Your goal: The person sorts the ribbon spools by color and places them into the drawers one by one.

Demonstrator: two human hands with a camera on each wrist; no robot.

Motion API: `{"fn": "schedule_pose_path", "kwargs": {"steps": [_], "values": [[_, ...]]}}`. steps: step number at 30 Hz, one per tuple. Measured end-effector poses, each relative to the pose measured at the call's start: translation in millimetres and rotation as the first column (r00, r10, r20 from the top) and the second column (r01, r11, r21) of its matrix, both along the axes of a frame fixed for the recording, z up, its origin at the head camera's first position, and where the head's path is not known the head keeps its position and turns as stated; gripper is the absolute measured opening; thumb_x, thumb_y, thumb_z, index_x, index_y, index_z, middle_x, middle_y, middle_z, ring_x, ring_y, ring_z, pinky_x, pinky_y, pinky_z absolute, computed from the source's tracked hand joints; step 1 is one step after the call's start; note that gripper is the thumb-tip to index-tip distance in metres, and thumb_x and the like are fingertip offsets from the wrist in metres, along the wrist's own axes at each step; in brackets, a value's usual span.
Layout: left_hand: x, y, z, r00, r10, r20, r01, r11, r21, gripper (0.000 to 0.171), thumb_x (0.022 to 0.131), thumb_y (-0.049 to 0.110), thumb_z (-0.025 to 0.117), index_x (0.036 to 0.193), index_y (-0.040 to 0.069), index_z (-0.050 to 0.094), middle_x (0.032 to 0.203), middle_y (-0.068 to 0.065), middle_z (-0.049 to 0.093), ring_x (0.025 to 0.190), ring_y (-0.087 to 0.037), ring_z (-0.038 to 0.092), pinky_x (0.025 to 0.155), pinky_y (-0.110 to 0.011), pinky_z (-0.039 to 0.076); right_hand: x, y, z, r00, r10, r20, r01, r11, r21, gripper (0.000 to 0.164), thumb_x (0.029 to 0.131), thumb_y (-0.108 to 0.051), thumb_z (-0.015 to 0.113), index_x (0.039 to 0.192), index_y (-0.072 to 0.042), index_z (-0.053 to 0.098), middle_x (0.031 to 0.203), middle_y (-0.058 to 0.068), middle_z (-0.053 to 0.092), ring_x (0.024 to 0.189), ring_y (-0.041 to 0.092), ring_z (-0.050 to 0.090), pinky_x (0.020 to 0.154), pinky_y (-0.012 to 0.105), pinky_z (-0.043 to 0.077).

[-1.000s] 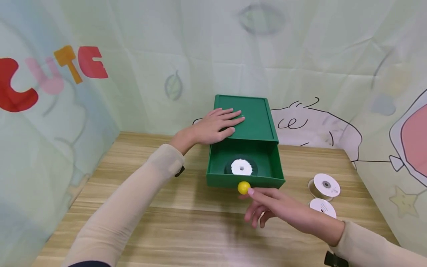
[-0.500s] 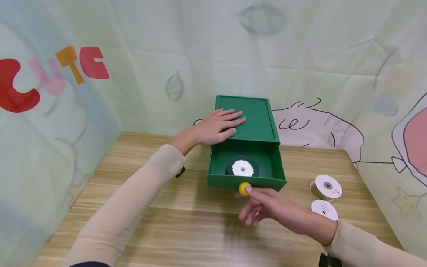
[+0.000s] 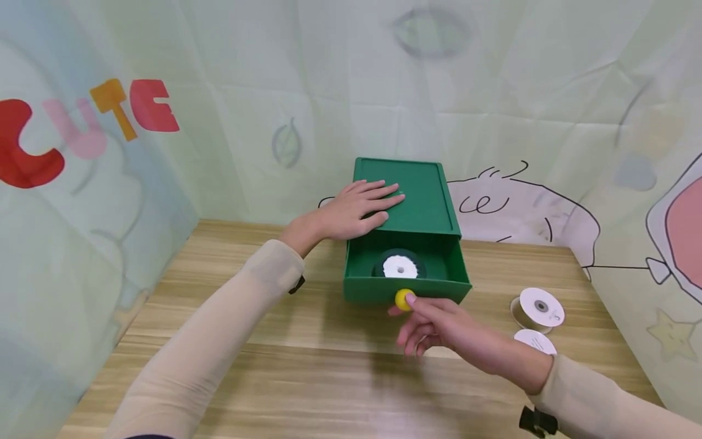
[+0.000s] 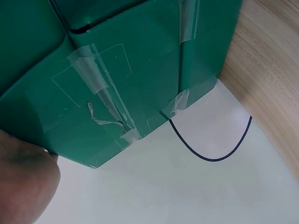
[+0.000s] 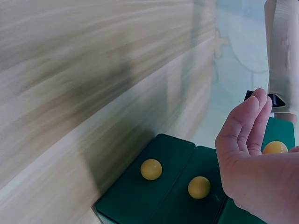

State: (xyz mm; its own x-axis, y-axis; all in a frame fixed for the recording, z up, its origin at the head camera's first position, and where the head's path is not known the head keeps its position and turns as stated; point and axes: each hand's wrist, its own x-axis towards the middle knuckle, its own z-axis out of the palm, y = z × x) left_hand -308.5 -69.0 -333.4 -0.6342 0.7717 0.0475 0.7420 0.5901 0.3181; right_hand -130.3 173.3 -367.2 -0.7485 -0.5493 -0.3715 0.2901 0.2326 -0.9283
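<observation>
- Drawer: stands partly out of the near side of the green cabinet, on the wooden table against the far wall.
- Right hand: you pinch the yellow knob between thumb and finger, your other fingers loosely curled.
- Left hand: yours rests flat on the cabinet top, fingers spread, gripping nothing.
- Contents: one spool lies inside, white face up; likely light and apt to slide if you jerk.
- Handling: you should find the drawer light and fairly stiff, its thin walls liable to flex.
- Hold: the centred knob suits you best; being round and smooth, it may slip, so keep the force straight.
- Bracing: the cabinet looks light enough to shift; your left palm suits steadying it.
- Defect: clear tape covers panel seams; avoid prying there.
</observation>
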Motion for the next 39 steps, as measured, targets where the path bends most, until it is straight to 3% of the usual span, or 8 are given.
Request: {"fn": "schedule_pose_path", "kwargs": {"steps": [24, 39], "values": [[-2.1, -1.6, 0.9, 1.0, -0.018, 0.012, 0.018, 1.0, -0.006, 0.057, 0.115, 0.043, 0.033, 0.169, 0.026, 0.03, 0.178, 0.001, 0.018, 0.166, -0.024, 0.007, 0.133, -0.046, -0.002, -29.4, -3.8, -2.2, 0.999, -0.031, -0.04, 0.032, 0.999, 0.019, 0.065, 0.114, -0.051, 0.039, 0.137, 0.008, 0.057, 0.101, 0.007, 0.075, 0.092, 0.021, 0.071, 0.088, 0.034, 0.06], [-0.7, -1.9, 5.1, 0.998, -0.021, 0.051, 0.021, 1.0, 0.0, 0.056, 0.115, 0.041, 0.035, 0.169, 0.025, 0.03, 0.178, 0.001, 0.017, 0.166, -0.024, 0.005, 0.133, -0.046, -0.005, -42.9, -6.2, -3.2, 0.994, -0.08, -0.079, 0.08, 0.997, -0.008, 0.066, 0.116, -0.046, 0.037, 0.148, 0.011, 0.049, 0.098, 0.003, 0.074, 0.091, 0.017, 0.071, 0.085, 0.03, 0.059]]}}
